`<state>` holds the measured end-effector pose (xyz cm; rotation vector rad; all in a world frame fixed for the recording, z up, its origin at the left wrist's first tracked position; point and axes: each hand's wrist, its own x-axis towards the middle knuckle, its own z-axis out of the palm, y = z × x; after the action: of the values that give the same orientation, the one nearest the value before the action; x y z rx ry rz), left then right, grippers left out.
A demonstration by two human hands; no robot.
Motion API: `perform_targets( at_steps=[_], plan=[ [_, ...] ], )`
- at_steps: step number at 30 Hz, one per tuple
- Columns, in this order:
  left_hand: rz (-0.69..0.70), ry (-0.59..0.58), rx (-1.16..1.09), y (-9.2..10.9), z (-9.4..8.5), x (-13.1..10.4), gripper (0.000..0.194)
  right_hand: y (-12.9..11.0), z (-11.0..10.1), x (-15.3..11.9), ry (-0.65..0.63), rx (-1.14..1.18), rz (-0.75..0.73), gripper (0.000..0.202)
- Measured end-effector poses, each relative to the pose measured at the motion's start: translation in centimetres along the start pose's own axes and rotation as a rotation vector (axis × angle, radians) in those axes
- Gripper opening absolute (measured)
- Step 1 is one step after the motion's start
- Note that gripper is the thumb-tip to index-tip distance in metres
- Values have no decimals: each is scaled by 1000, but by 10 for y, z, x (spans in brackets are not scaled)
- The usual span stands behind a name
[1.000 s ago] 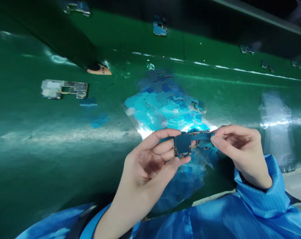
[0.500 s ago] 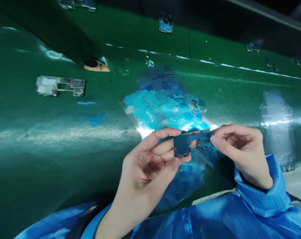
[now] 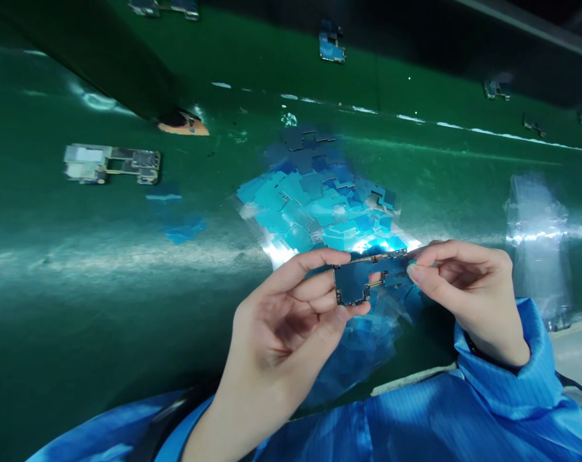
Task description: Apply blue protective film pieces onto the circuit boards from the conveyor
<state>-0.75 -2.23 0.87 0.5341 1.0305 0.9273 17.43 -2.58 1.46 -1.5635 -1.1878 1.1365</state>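
Observation:
In the head view my left hand (image 3: 291,321) is closed around the left end of a small circuit board (image 3: 352,285), fingers along its upper and lower edges. The board has a dark blue face, a cut-out near its middle and tiny parts along its edges. At its right end my right hand (image 3: 464,282) is pinched, thumb against forefinger, with a bit of blue film (image 3: 412,262) showing at the fingertips. How far the film reaches over the board is unclear. Right beneath the board lies a heap of blue film pieces (image 3: 303,218).
A bare circuit board (image 3: 134,165) lies on the green work surface (image 3: 102,289) at left, near a scrap of blue film (image 3: 185,230). Clear plastic sheets (image 3: 536,237) lie at right. Across the back are more boards (image 3: 331,43) and a dark post (image 3: 127,70).
The view has shifted slightly, so the boards at the back appear a little further right. Both hands keep nearly the same hold on the board and film.

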Motion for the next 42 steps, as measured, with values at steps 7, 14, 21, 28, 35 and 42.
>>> perform_targets(
  at_steps=[7, 14, 21, 28, 35, 42],
  plan=[
    [25, -23, -10, -1, -2, 0, 29, 0, -1, -1, -6, -11, 0, 17],
    [19, -88, -2, -2, -6, 2, 31, 0, -2, -1, -27, 21, 13, 19],
    [8, -109, 24, -2, -9, 3, 32, -1, -1, -1, -8, 5, 14, 17],
    [51, -35, -23, -5, -3, 1, 28, -1, 1, -1, 6, -1, 12, 17],
    [14, -48, 26, -5, -6, 4, 19, -1, 1, -3, 5, -9, 17, 15],
    [15, -76, 52, -6, -8, 4, 17, -3, 1, -3, -1, -4, 12, 14]
  ],
)
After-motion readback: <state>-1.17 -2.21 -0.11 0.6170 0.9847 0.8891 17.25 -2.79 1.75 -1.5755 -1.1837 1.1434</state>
